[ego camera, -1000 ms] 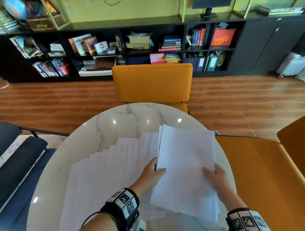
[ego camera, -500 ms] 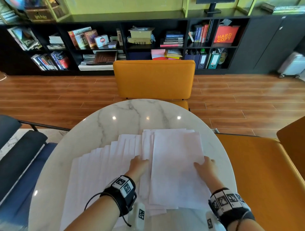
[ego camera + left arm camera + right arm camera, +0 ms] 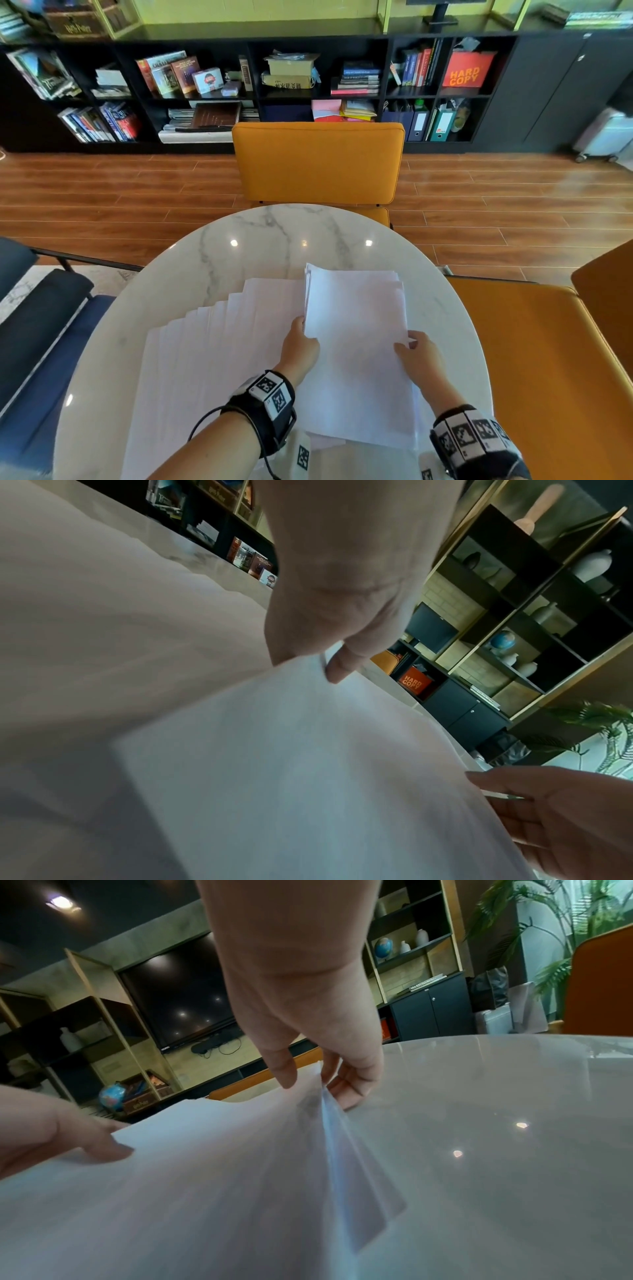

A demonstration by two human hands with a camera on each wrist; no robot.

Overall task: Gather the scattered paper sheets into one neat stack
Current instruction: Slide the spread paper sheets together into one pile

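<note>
A gathered stack of white paper sheets [image 3: 356, 346] lies on the right half of the round marble table [image 3: 260, 240]. My left hand [image 3: 301, 342] grips the stack's left edge, thumb on top [image 3: 339, 666]. My right hand [image 3: 416, 353] pinches the stack's right edge [image 3: 308, 1080], lifting it off the table. To the left, a fan of several overlapping white sheets [image 3: 212, 342] spreads flat across the table, partly under the stack and my left forearm.
An orange chair [image 3: 318, 164] stands beyond the table and an orange seat [image 3: 534, 359] lies to the right. A dark blue chair [image 3: 41, 335] sits at the left. Black bookshelves [image 3: 239, 85] line the far wall.
The stack was pressed flat half a second ago; now both hands grip its side edges and its right edge is raised. The hands moved slightly toward me along the stack.
</note>
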